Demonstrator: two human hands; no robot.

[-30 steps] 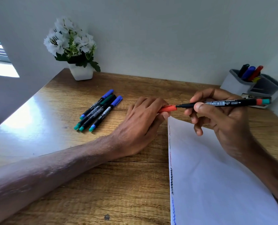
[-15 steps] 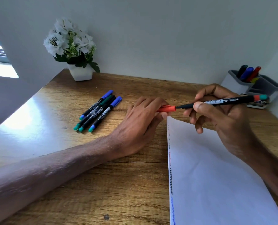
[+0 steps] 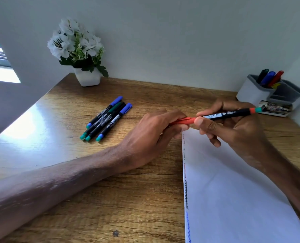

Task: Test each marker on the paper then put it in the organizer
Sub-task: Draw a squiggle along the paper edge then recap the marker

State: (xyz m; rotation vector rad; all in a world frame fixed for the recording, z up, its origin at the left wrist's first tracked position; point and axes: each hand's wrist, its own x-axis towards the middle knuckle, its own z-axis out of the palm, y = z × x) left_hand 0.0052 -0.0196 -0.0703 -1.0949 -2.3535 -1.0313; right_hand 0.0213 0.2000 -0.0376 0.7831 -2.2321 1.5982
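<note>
Gripping black red-capped marker [image 3: 228, 114]: left hand [image 3: 151, 135] pinches cap [image 3: 182, 121], right hand [image 3: 236, 135] holds barrel. We count three markers [image 3: 268, 78] in grey plastic organizer [image 3: 250, 93], upper right; four markers [image 3: 107, 118] wait, centre-left.

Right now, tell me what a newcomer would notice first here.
At centre, the left hand pinches a red cap against the black marker that the right hand grips, by the paper with squiggles down its left edge. Four capped markers lie together to the left; the grey organizer at far right holds three.
</note>
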